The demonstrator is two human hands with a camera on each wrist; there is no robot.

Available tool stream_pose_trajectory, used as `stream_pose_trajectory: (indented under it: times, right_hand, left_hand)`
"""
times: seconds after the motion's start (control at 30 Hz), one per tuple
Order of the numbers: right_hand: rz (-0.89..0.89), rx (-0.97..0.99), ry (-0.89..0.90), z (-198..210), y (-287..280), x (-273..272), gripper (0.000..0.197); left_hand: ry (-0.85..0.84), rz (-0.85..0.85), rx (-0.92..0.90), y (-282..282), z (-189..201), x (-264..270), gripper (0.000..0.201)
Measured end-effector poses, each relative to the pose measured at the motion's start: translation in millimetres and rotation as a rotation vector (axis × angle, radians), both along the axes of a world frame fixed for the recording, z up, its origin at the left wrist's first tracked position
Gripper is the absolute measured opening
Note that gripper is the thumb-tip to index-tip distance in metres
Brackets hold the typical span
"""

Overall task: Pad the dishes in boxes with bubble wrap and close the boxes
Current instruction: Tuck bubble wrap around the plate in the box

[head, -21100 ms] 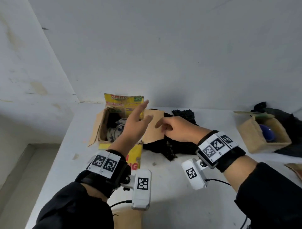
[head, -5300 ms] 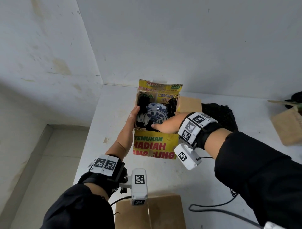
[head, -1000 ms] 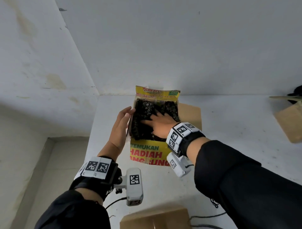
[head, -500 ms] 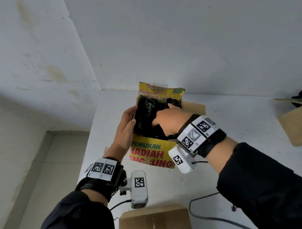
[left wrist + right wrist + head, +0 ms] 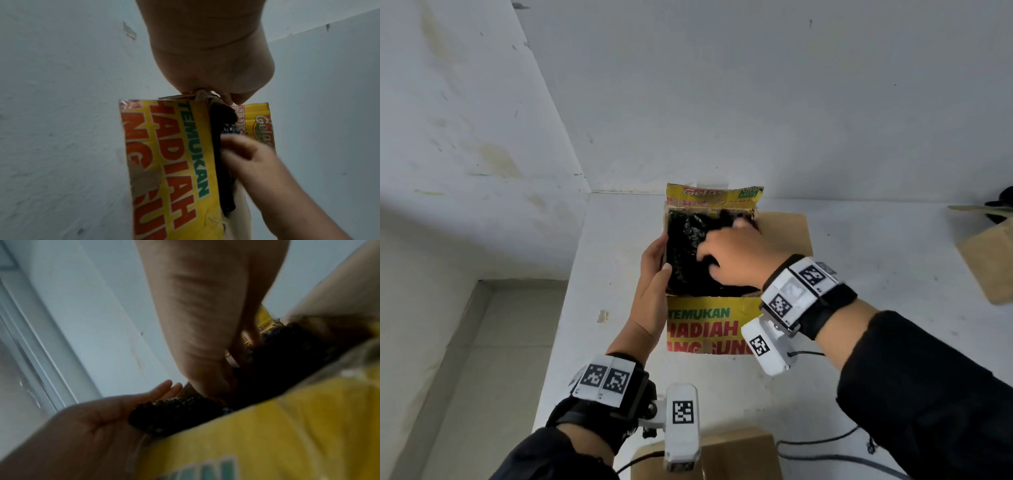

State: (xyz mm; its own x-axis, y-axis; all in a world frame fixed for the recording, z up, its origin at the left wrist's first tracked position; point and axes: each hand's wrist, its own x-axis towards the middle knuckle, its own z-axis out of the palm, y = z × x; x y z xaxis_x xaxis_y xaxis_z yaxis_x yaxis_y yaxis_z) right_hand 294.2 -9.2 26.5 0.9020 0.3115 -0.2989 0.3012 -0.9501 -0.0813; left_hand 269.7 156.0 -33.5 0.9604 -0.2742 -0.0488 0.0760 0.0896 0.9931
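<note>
A yellow printed cardboard box (image 5: 709, 329) stands open on the white table (image 5: 859, 274), close to the back wall. Black bubble wrap (image 5: 685, 240) fills it and hides the dishes. My left hand (image 5: 654, 274) holds the box's left wall, fingers outside and thumb hooked over the rim onto the wrap. My right hand (image 5: 732, 257) reaches into the box from above, its fingers pressing the wrap down toward the far right corner. The left wrist view shows the box (image 5: 168, 162) with the wrap (image 5: 218, 162) bulging at its rim. The right wrist view is blurred.
A plain brown flap (image 5: 784, 233) lies open to the right of the box. Another brown box (image 5: 989, 260) sits at the right edge, with something black (image 5: 1000, 198) behind it. Cardboard (image 5: 739, 455) and a cable (image 5: 825, 448) lie near me. The table drops off on the left.
The blue-and-white plate seen five seconds ago is now covered by wrap. In the last second my right hand went from lying flat on the wrap to pushing it deeper. The left hand stayed put.
</note>
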Motion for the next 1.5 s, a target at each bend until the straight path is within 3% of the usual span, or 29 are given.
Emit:
stream_pose_trajectory:
  times: [0.07, 0.1, 0.2, 0.3, 0.47, 0.6, 0.67, 0.73, 0.8, 0.9, 1.1, 1.23, 1.37, 1.5]
  right_hand:
    - [-0.06, 0.152, -0.28, -4.8, 4.1, -2.7, 0.034]
    - [-0.079, 0.189, -0.295, -9.1, 5.7, -3.0, 0.046]
    - [-0.098, 0.195, 0.027, -30.5, 13.5, 0.9, 0.077]
    - [-0.161, 0.197, 0.246, -50.8, 20.7, 5.7, 0.082]
    - [-0.232, 0.158, 0.313, -63.2, 24.9, 9.0, 0.084]
    - [-0.221, 0.218, 0.322, -51.0, 23.1, 7.4, 0.082]
    - [-0.165, 0.202, 0.22, -30.6, 18.3, 3.9, 0.069]
    - [-0.099, 0.135, -0.043, -12.9, 14.4, -3.2, 0.052]
    - [-0.1, 0.069, -0.202, -10.2, 11.2, -12.1, 0.057]
    - [-0.265, 0.028, 0.007, -23.5, 4.9, -20.8, 0.082]
    - [-0.435, 0.071, 0.316, -49.3, 5.5, -5.2, 0.088]
    - [-0.44, 0.057, 0.368, -51.1, 4.9, -0.1, 0.084]
    - [-0.445, 0.229, 0.28, -34.2, 0.6, -6.2, 0.069]
    - [-0.426, 0.464, -0.184, -5.2, -14.9, -34.1, 0.029]
  left_hand:
    - [0.003, 0.021, 0.0, -1.3, -1.5, -1.5, 0.053]
    - [0.012, 0.035, -0.004, -1.6, -2.7, -0.9, 0.053]
    - [0.048, 0.035, -0.002, -1.2, -5.1, 0.1, 0.059]
    - [0.082, 0.017, 0.006, -1.2, -6.4, 0.6, 0.062]
    - [0.153, -0.006, 0.007, -1.0, -10.4, 7.7, 0.053]
    - [0.171, 0.004, 0.018, -1.7, -5.4, 5.3, 0.049]
    - [0.157, 0.018, 0.019, -2.3, -3.8, 3.9, 0.049]
    - [0.147, 0.022, 0.014, -2.6, -4.0, 4.1, 0.048]
    - [0.149, 0.025, 0.005, -3.3, -4.1, 3.7, 0.047]
    - [0.15, 0.036, 0.02, -3.1, -4.8, 2.5, 0.047]
    - [0.149, 0.01, 0.068, -2.0, -5.8, 4.0, 0.048]
    - [0.112, -0.009, 0.098, -1.7, -2.2, 1.9, 0.05]
    - [0.075, -0.003, 0.085, 0.3, 4.7, -1.7, 0.053]
    - [0.058, 0.072, 0.115, 10.0, 12.5, 2.0, 0.04]
